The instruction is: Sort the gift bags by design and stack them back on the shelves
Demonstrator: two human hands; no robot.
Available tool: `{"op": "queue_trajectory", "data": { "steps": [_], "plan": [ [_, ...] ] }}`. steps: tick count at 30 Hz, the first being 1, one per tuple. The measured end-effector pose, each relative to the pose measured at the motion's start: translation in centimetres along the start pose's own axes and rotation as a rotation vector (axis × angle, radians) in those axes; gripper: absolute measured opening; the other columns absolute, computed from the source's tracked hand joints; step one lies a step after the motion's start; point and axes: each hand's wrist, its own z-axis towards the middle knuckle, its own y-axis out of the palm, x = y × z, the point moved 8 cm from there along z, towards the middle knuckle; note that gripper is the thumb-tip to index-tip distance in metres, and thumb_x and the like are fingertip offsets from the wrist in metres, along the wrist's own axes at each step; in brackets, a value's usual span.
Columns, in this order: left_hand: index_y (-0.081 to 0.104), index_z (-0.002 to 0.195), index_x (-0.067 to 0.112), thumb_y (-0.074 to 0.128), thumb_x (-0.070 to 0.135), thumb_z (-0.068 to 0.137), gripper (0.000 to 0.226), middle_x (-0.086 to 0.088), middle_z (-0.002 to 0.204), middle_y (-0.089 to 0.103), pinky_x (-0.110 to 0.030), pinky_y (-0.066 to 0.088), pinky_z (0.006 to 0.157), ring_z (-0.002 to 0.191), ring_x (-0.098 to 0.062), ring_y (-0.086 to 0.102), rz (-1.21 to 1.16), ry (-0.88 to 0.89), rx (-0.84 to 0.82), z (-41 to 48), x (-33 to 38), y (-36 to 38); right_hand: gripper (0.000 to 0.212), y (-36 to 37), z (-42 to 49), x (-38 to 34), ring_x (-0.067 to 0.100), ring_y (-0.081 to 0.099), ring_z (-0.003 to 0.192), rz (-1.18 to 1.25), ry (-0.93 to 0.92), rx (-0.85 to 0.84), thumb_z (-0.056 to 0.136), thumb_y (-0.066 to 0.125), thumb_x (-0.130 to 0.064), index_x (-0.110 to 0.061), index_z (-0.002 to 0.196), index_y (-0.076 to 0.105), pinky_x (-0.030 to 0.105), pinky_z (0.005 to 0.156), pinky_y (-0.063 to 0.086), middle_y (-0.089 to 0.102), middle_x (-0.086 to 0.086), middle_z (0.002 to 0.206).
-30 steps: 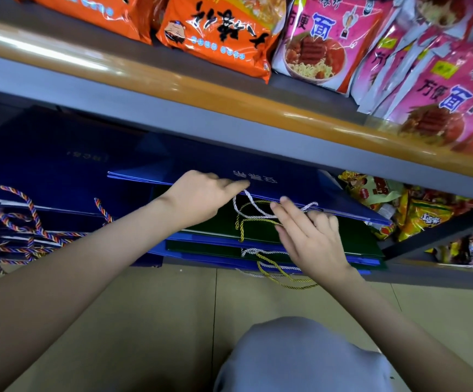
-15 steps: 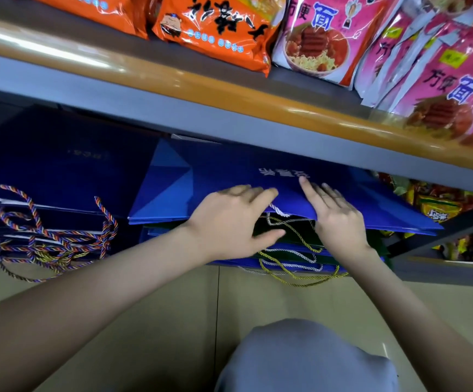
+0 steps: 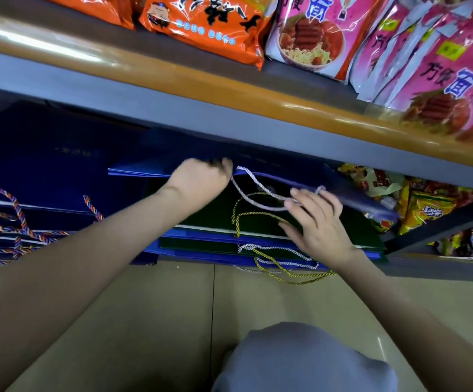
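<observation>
**Change from the earlier frame.** Half a second ago the top blue gift bag (image 3: 139, 168) lay drawn forward, with both hands flat on its face. It now sits further back under the upper shelf (image 3: 173, 108), and its front edge is raised off the stack. The left hand (image 3: 201, 185) has changed from a flat palm to curled fingers that grip this front edge. The right hand (image 3: 319, 224) has left the blue face. Its fingers are extended and relaxed, the fingertips touching the bag's white cord handle (image 3: 258, 190), with the hand over the green gift bag (image 3: 210, 213) just below. Whether the cord is hooked on a fingertip cannot be told. The green bag's face, mostly covered before, is now exposed.

**Location.** The bags lie flat in a stack on the lower shelf (image 3: 428, 267), just above the floor (image 3: 159, 306).

**Count.**
- Centre stack: five layers show, three blue and two green, alternating with blue on top.
- Yellow cord handles (image 3: 234, 219): two loops show.
- White cord handles: one on top, more hanging at the stack's front; their number is unclear.
- Left stack: dark blue bags (image 3: 45, 165) with multicolour cords (image 3: 17, 213); the number cannot be told.
- Upper shelf: two orange packets (image 3: 207, 29) and several pink packets (image 3: 442, 80).
</observation>
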Motion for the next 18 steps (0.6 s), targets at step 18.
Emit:
{"op": "queue_trajectory", "data": {
  "steps": [18],
  "plan": [
    [0.067,0.082,0.005,0.041,0.005,0.068,0.029,-0.006,0.063,0.063,-0.022,0.039,0.041,0.051,-0.019,0.06,-0.103,0.143,0.086,-0.5,4.6,-0.5,0.081,2.8,2.8,0.3,0.032,0.051,0.123,-0.089,0.321,-0.312,0.069,0.076,-0.022,-0.006,0.14,0.042,0.047,0.106,0.033,0.053,0.017,0.132]
  ]
}}
